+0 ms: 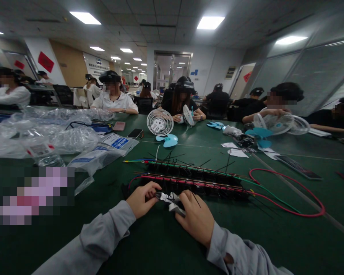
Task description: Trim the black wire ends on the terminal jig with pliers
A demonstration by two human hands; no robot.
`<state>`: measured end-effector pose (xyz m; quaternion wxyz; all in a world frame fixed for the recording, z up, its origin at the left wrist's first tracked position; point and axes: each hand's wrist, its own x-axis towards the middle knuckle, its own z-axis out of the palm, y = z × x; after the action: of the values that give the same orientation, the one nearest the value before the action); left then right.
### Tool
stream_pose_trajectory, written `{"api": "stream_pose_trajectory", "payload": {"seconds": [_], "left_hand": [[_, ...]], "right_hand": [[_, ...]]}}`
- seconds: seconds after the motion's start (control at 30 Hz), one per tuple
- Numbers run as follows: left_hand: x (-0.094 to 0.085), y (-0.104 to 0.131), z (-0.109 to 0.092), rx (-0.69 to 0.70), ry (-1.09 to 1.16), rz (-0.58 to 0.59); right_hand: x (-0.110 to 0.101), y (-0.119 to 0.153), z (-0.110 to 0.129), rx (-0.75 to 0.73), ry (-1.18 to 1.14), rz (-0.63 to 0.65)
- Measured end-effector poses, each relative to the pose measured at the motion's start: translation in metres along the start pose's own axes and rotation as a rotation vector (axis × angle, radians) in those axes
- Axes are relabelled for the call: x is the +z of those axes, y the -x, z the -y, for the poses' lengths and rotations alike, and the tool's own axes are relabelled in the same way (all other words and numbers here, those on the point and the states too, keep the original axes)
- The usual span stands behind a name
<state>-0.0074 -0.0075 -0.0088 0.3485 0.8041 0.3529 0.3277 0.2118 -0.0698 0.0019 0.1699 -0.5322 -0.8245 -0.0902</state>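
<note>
A long black cable harness [195, 181] with red and green wires and black cable ties lies across the green table [160, 248]. My right hand [195, 218] grips a pair of white-handled cutters [170, 201], whose jaws point left at the near end of the harness. My left hand [143, 198] rests with curled fingers on that end, right by the cutter jaws; what it pinches is hidden. A red wire loop [304, 194] trails off to the right.
Clear plastic bags [54, 133] and packets pile at the left. A white desk fan [160, 122], a blue fan blade [169, 140] and a phone [135, 133] sit further back. Several people work with fan parts around the far side.
</note>
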Motion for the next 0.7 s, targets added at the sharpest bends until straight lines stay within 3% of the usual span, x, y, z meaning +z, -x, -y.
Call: {"api": "stream_pose_trajectory", "payload": {"seconds": [0.7], "left_hand": [[-0.0003,-0.0002,0.0010,0.000,0.001,0.002]], "right_hand": [[0.0035,0.0007,-0.0015,-0.043,0.038,-0.029]]}}
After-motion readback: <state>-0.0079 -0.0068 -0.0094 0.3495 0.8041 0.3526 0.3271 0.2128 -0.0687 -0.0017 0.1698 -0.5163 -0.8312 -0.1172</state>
